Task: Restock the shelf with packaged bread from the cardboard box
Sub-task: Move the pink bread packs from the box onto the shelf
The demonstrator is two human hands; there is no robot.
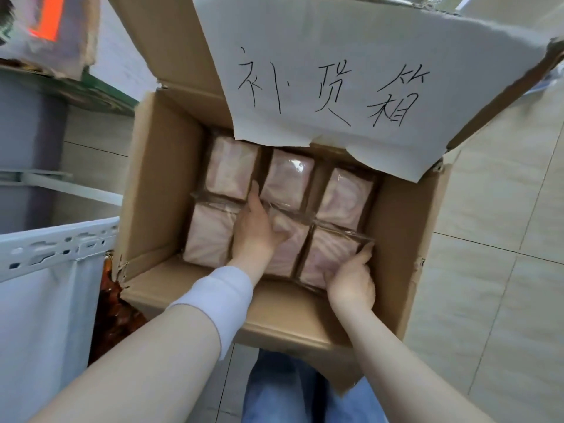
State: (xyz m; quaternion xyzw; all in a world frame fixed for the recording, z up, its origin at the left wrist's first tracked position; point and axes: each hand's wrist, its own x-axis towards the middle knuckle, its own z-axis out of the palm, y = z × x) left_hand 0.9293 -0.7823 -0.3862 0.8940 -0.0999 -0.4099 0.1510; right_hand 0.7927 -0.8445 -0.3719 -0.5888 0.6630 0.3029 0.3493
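1. Left hand (254, 232) grips the front-middle bread packet (290, 244) inside the cardboard box (152, 184).
2. Right hand (351, 280) clamps the front-right bread packet (331, 254).
3. Six packets fill the box floor; white shelf (58, 248) stands left of the box.

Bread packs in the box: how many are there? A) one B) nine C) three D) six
D: the bread packs lie in two rows of three in the cardboard box. The right hand grips the front right pack, and the left hand rests on the front middle pack.
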